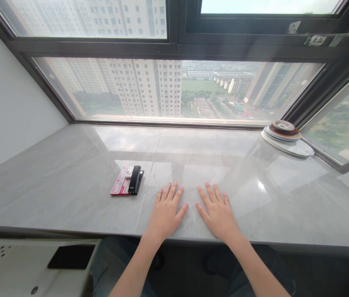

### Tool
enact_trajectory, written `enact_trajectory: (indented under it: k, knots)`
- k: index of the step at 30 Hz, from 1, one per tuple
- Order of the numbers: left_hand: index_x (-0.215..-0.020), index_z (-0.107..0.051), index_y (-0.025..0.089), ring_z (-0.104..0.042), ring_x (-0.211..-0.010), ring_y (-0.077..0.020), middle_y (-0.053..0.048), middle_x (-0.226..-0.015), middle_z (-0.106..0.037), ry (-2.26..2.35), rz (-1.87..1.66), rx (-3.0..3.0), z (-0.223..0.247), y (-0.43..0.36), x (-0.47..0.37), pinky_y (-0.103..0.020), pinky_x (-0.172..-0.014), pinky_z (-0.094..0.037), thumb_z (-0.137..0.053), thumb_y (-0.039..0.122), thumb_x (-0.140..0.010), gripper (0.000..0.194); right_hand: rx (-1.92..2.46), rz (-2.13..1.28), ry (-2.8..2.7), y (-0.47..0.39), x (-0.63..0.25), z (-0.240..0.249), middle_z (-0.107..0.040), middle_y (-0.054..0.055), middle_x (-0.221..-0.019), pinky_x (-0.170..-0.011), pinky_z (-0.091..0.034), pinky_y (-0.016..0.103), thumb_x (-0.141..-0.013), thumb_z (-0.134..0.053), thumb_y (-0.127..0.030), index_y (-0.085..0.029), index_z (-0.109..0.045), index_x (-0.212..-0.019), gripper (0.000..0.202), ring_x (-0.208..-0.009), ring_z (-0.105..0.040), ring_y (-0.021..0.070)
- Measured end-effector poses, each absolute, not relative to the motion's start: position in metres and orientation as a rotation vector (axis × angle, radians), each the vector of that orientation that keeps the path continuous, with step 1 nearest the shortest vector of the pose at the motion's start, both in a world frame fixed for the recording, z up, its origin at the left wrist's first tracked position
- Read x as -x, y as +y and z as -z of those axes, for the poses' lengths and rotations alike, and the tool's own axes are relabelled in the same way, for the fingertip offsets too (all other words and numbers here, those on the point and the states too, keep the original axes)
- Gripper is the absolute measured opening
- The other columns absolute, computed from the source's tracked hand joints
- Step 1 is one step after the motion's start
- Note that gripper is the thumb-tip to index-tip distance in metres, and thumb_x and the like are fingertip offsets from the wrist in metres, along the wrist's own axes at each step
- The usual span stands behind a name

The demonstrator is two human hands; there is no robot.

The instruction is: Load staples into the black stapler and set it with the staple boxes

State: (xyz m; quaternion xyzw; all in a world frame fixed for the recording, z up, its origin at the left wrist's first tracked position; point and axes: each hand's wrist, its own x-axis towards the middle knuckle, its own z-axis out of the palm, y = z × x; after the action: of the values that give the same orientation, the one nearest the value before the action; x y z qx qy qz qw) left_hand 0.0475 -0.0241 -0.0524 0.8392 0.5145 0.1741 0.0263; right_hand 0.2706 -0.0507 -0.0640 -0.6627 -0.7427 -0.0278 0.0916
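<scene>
My left hand (166,211) lies flat on the grey marbled sill (69,177), fingers spread and holding nothing. Beside it, apart by a short gap, my right hand (217,212) rests palm down in the same way, its fingers also spread. To the left of my left hand is a black stapler (135,180). It lies at the right side of several small red and white boxes (121,186); whether it rests partly on them I cannot tell. Neither hand touches the stapler or the boxes.
A stack of plates or round discs (282,134) stands at the back right corner by the window frame (149,48). Below the sill at the left is a white perforated cabinet (22,268) with a dark flat rectangle (71,257) on it. My legs are under the front edge.
</scene>
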Motion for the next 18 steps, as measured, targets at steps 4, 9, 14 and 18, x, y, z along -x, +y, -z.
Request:
enact_trajectory:
  k: [4,9,14,18]
  knots:
    - [-0.162,-0.033,0.031,-0.022,-0.159,-0.0302,-0.005,-0.171,-0.028,1.588,-0.54,-2.591,0.0526,-0.0243,-0.0474,-0.057,-0.127,-0.024,-0.044,0.046,-0.107,0.059,1.963,0.071,-2.203,-0.0506,-0.2711,0.065,-0.012,0.001,-0.175,-0.125,-0.012,0.064,-0.107,-0.033,-0.055,-0.036,-0.025,-0.167,0.063,-0.16,-0.009,0.0346]
    - [-0.162,-0.033,0.031,-0.021,-0.159,-0.0302,-0.004,-0.171,-0.028,1.587,-0.537,-2.584,0.0528,-0.024,-0.0474,-0.057,-0.127,-0.024,-0.044,0.047,-0.106,0.059,1.958,0.061,-2.196,-0.0505,-0.2699,0.0644,-0.012,0.0,-0.175,-0.125,-0.011,0.064,-0.107,-0.033,-0.055,-0.036,-0.025,-0.167,0.063,-0.16,-0.008,0.0343]
    - [-0.163,-0.032,0.032,-0.022,-0.159,-0.0305,-0.005,-0.171,-0.028,1.582,-0.546,-2.593,0.0542,-0.0239,-0.0467,-0.058,-0.127,-0.024,-0.043,0.047,-0.107,0.059,1.974,0.059,-2.186,-0.0505,-0.2696,0.0654,-0.013,0.001,-0.174,-0.124,-0.01,0.066,-0.107,-0.033,-0.054,-0.037,-0.027,-0.166,0.062,-0.16,-0.009,0.0349]
    - [-0.164,-0.029,0.032,-0.021,-0.159,-0.0308,-0.004,-0.172,-0.025,1.574,-0.514,-2.611,0.0557,-0.0242,-0.0461,-0.058,-0.127,-0.024,-0.041,0.048,-0.107,0.06,1.993,-0.007,-2.134,-0.0464,-0.267,0.0667,-0.018,0.003,-0.174,-0.123,-0.008,0.069,-0.106,-0.036,-0.053,-0.036,-0.032,-0.164,0.061,-0.159,-0.009,0.0357]
